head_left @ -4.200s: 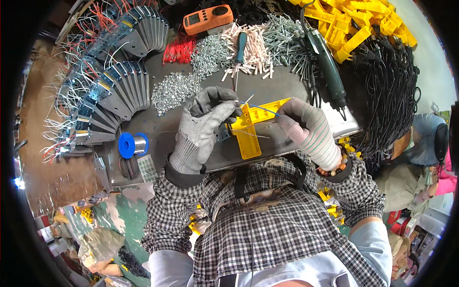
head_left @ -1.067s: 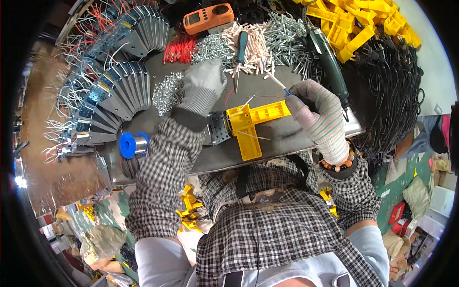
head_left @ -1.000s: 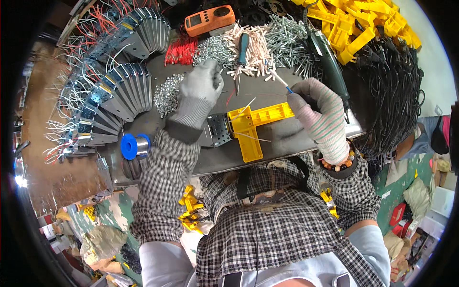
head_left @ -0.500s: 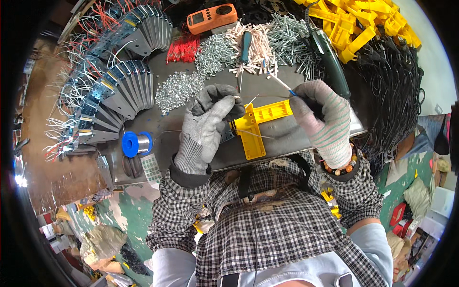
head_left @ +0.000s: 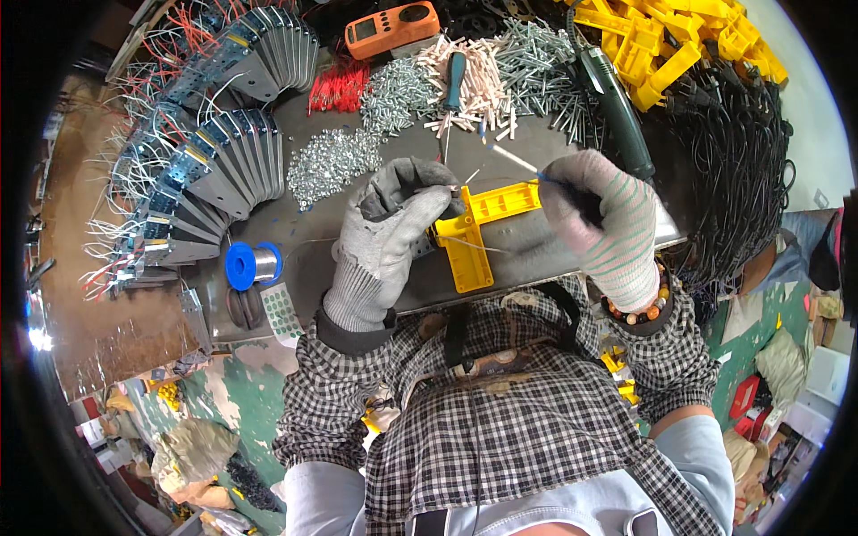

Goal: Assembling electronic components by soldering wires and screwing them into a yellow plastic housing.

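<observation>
The right hand (head_left: 597, 223) has its grip closed on a blue wire (head_left: 542, 177), from which a white tube (head_left: 516, 161) points up and left, clear of the other hand. The left hand (head_left: 380, 237) has its grip pinched narrow; I cannot tell what, if anything, sits in it. Between the two grips and a little nearer the body, the yellow frame (head_left: 464, 261) lies on the tabletop (head_left: 545, 143), its metal plate (head_left: 422, 243) mostly hidden under the left hand. The plate looks already fitted to the frame, while a pale lead (head_left: 474, 244) lies loose across it and the blue wire appears unjoined. Beyond the left grip, the nuts (head_left: 331, 165) lie heaped and apart.
</observation>
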### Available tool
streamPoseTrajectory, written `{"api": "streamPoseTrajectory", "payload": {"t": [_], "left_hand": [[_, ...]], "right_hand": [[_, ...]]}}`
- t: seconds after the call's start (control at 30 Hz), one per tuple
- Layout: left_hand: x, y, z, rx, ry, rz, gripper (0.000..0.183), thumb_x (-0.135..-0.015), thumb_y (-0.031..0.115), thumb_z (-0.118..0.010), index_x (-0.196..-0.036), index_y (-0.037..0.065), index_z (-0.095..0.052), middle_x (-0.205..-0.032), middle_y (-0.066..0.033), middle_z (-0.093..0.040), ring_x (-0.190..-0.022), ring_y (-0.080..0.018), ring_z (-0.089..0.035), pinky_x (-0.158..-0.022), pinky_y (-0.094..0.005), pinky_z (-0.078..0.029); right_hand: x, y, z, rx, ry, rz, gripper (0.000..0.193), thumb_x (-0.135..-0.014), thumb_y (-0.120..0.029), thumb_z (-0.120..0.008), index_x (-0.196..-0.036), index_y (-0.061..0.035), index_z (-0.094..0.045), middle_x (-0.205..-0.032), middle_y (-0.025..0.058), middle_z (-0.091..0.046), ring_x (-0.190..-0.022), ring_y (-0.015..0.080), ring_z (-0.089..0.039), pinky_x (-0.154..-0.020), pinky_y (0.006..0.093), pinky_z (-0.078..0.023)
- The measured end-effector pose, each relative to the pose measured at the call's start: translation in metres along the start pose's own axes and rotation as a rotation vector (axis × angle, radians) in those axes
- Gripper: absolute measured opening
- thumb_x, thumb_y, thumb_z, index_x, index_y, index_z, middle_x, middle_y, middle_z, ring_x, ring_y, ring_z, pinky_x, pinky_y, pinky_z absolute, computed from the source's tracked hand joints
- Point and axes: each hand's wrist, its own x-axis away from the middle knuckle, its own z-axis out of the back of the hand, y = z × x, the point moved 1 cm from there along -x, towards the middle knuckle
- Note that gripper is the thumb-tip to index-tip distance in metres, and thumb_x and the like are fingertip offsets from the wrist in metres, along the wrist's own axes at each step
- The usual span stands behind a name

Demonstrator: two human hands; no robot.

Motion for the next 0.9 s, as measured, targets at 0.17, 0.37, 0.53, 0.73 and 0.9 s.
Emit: {"api": "streamPoseTrajectory", "payload": {"t": [0.17, 0.37, 0.53, 0.73, 0.9], "left_hand": [[-0.003, 0.001, -0.005, -0.069, 0.061, -0.001, 0.017, -0.09, -0.002, -0.066, -0.107, 0.0, -0.062, -0.099, -0.0068, -0.067, -0.092, -0.0128, -0.065, -0.085, -0.0253, -0.053], [-0.003, -0.005, -0.026, -0.271, 0.076, -0.067, 0.026, -0.087, 0.0, -0.07, -0.111, -0.004, -0.059, -0.1, -0.0076, -0.066, -0.092, -0.0129, -0.064, -0.084, -0.0259, -0.054], [-0.003, -0.015, -0.012, 0.013, 0.07, 0.004, 0.034, -0.088, 0.003, -0.07, -0.118, -0.004, -0.058, -0.1, -0.0077, -0.066, -0.084, -0.0103, -0.062, -0.074, -0.0243, -0.053], [0.001, -0.018, -0.029, 0.106, 0.134, -0.005, 0.015, -0.092, 0.007, -0.064, -0.103, -0.001, -0.066, -0.085, -0.004, -0.066, -0.075, -0.0094, -0.06, -0.071, -0.0241, -0.049], [0.01, -0.044, -0.039, 0.132, 0.147, 0.059, 0.011, -0.092, 0.005, -0.065, -0.102, 0.0, -0.067, -0.09, -0.0004, -0.068, -0.079, -0.0083, -0.062, -0.074, -0.0234, -0.051]], "right_hand": [[0.007, 0.006, -0.004, -0.015, -0.057, 0.125, 0.012, -0.081, -0.006, -0.069, -0.092, -0.0033, -0.065, -0.073, 0.0109, -0.066, -0.063, 0.0214, -0.066, -0.058, 0.0306, -0.051], [0.008, 0.011, -0.029, 0.108, -0.103, 0.222, 0.014, -0.081, -0.008, -0.071, -0.094, -0.004, -0.066, -0.076, 0.0146, -0.066, -0.066, 0.0316, -0.066, -0.058, 0.0359, -0.05], [0.008, 0.012, -0.028, -0.067, -0.126, -0.038, 0.017, -0.083, -0.007, -0.068, -0.1, -0.003, -0.067, -0.075, 0.0165, -0.066, -0.068, 0.0341, -0.066, -0.06, 0.0374, -0.051], [0.016, 0.029, -0.028, -0.107, -0.188, -0.005, 0.017, -0.087, -0.006, -0.065, -0.103, -0.0016, -0.068, -0.076, 0.0178, -0.066, -0.069, 0.0328, -0.067, -0.063, 0.0355, -0.053], [0.015, 0.014, -0.025, -0.041, -0.051, 0.167, 0.019, -0.086, -0.007, -0.065, -0.105, -0.0038, -0.065, -0.084, 0.016, -0.065, -0.074, 0.0359, -0.064, -0.061, 0.0383, -0.051]]}}
